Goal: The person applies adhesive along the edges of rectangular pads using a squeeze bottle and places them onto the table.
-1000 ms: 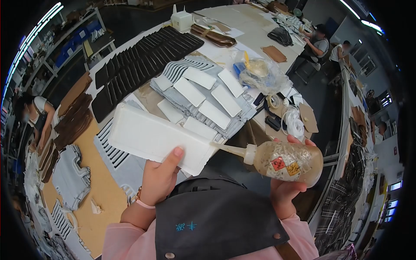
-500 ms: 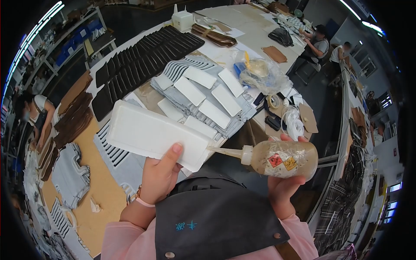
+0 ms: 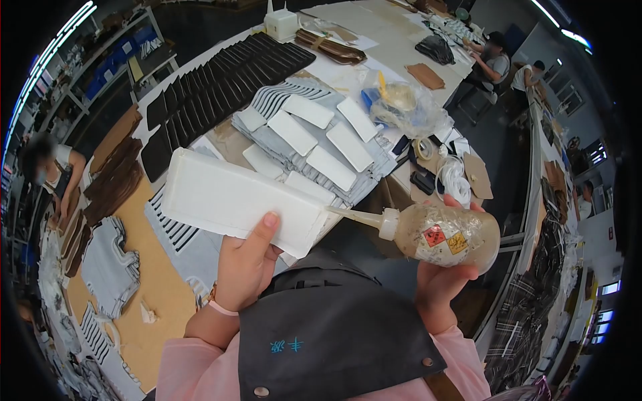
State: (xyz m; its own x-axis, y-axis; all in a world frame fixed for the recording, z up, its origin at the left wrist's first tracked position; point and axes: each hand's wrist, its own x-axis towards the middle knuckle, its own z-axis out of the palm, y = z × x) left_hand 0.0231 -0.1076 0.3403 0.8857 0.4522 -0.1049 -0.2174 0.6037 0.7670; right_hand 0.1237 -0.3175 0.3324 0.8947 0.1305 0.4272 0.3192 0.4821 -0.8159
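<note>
My left hand [image 3: 246, 269] is closed on a flat white rectangular panel [image 3: 231, 195], thumb on top and fingers beneath. My right hand [image 3: 443, 284] is wrapped round a cloudy squeeze bottle [image 3: 418, 230] with hazard labels, tipped on its side. The bottle's long tapered nozzle [image 3: 358, 215] points left, its tip at the panel's right edge; whether it touches I cannot tell. Just beyond the panel, several smaller white pieces [image 3: 328, 172] lie on a stack of grey cut pieces [image 3: 267, 150].
Rows of black pieces [image 3: 221, 83] lie on the table behind. Brown pieces [image 3: 110, 174] and a grey stack [image 3: 110, 267] are to the left. A clear plastic bag [image 3: 418, 120], a tape roll [image 3: 423, 148] and white cord [image 3: 453, 179] sit right. Other people work at both sides.
The bottle has shifted slightly right and tilts a little more, its nozzle tip moving up along the panel's right edge. The panel has moved slightly up and left.
</note>
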